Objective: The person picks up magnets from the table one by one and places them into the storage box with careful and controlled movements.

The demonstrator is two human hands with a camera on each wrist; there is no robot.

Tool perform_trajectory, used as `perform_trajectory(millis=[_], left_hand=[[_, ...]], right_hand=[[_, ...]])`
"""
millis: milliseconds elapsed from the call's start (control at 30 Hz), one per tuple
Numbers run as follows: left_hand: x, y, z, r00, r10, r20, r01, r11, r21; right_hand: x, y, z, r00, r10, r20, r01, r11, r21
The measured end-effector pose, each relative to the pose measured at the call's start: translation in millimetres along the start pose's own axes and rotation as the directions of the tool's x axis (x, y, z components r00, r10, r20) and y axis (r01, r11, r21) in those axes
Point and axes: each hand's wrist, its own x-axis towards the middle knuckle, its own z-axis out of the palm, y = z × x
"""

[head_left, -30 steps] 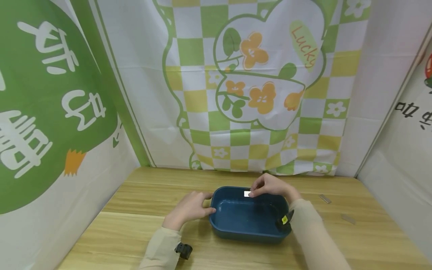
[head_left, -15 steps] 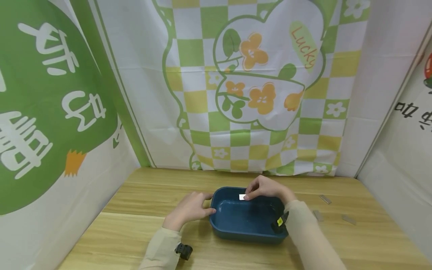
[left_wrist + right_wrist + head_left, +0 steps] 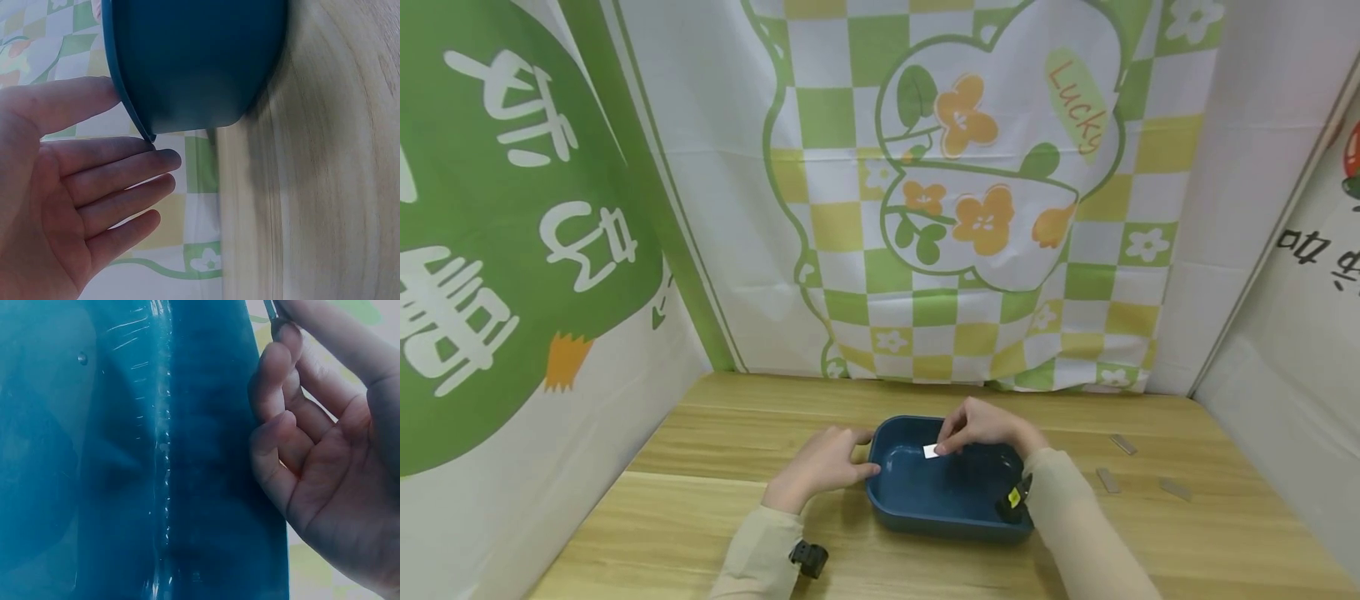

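Note:
A dark blue rectangular basin (image 3: 951, 529) stands on the wooden table. My left hand (image 3: 823, 462) is at its left side, thumb and index fingertip right at the rim; in the left wrist view the fingers (image 3: 125, 175) lie nearly straight below the basin's wall (image 3: 200, 69). Over the basin's inside, my right hand (image 3: 981, 423) pinches a small flat rectangular piece (image 3: 930, 451), bright white in the head view, between thumb and index finger. The right wrist view shows the other fingers (image 3: 275, 440) curled beside the basin wall, with only the piece's edge (image 3: 270, 309) at the top.
Several thin grey metal-looking strips, such as the middle strip (image 3: 1107, 479), lie on the table (image 3: 715, 508) right of the basin. Printed cloth (image 3: 850, 275) hangs behind the table, and cloth walls flank it on both sides.
My right hand has moved left and slightly down over the basin, carrying the small piece along. One strip formerly behind the right sleeve now shows. The left hand keeps its place.

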Motion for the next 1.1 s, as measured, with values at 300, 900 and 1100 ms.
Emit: perform_trajectory(millis=[300, 900, 1100], left_hand=[[-1.7, 1.4, -1.4, 1.0, 0.001, -0.004, -0.001, 1.0, -0.005], [-2.3, 0.7, -1.1, 1.0, 0.01, 0.003, -0.01, 1.0, -0.008], [-1.7, -0.2, -0.3, 1.0, 0.01, 0.003, -0.01, 1.0, -0.006]], right_hand=[[5.1, 2.4, 3.4, 1.0, 0.007, 0.02, -0.007, 1.0, 0.0], [8.9, 6.0, 12.3, 0.998, 0.038, 0.058, -0.042, 0.997, 0.061], [5.0, 3.9, 6.5, 0.998, 0.062, 0.027, -0.065, 0.992, 0.108]])
